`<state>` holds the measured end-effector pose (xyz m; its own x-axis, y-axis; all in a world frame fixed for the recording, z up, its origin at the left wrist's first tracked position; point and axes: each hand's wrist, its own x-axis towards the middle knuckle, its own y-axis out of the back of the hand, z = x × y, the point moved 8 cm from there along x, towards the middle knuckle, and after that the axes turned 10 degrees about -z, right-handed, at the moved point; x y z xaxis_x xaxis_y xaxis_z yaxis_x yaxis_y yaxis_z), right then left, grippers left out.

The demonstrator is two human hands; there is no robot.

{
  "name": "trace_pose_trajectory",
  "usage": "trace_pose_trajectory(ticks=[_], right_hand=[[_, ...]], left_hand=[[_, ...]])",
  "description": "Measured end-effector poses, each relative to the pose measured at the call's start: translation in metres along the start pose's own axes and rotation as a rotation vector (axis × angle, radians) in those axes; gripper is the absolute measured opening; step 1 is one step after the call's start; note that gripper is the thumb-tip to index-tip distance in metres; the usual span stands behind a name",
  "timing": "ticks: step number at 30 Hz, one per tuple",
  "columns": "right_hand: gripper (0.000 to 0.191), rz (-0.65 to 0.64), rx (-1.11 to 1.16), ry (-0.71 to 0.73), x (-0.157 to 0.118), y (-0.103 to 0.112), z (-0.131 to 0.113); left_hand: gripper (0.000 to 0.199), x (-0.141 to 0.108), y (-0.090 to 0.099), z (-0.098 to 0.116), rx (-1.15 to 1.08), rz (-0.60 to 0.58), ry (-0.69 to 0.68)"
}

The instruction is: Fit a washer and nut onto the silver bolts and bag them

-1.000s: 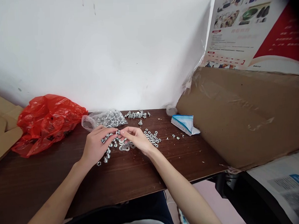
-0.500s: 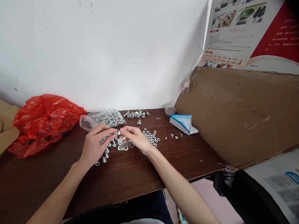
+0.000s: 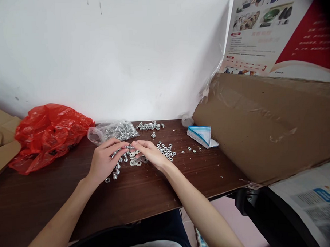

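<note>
Between my two hands, above the brown table (image 3: 148,193), is a small silver bolt (image 3: 129,147). The fingertips of my left hand (image 3: 105,159) pinch it from the left, and my right hand (image 3: 150,151) pinches its right end. Whether a nut or washer sits on it is too small to make out. Below my fingers lie flat washers (image 3: 136,162). Loose bolts (image 3: 118,171) are strewn beside my left hand, and hex nuts (image 3: 167,151) are spread just right of my right hand.
Behind my hands are a clear bag of hardware (image 3: 121,129), a heap of assembled bolts (image 3: 150,126) and one standing apart (image 3: 153,135). A red plastic bag (image 3: 53,132) lies left. On the right are a blue-white packet (image 3: 201,135), a round clear lid (image 3: 187,121) and a large cardboard sheet (image 3: 263,123).
My hands stay in nearly the same place, still pinching the bolt; only a slight shift of the fingers shows. The things on the table have not moved.
</note>
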<state>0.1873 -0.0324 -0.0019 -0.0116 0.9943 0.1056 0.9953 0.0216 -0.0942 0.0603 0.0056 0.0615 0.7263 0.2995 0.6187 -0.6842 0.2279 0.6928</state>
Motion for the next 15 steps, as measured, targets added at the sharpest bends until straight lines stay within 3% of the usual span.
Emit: trace_pose_trajectory(ticks=[6,11,15], right_hand=[[0.047,-0.029,-0.008,0.017,0.003,-0.006,0.007],[0.025,-0.022,0.055,0.014,-0.001,-0.004,0.001],[0.034,0.015,0.116,0.025,-0.003,0.0,-0.005]], left_hand=[[0.016,-0.001,0.0,0.001,0.004,-0.001,-0.012],[0.016,0.0,0.003,-0.001,0.012,0.023,-0.013],[0.017,0.0,0.006,-0.003,0.004,0.042,0.004]])
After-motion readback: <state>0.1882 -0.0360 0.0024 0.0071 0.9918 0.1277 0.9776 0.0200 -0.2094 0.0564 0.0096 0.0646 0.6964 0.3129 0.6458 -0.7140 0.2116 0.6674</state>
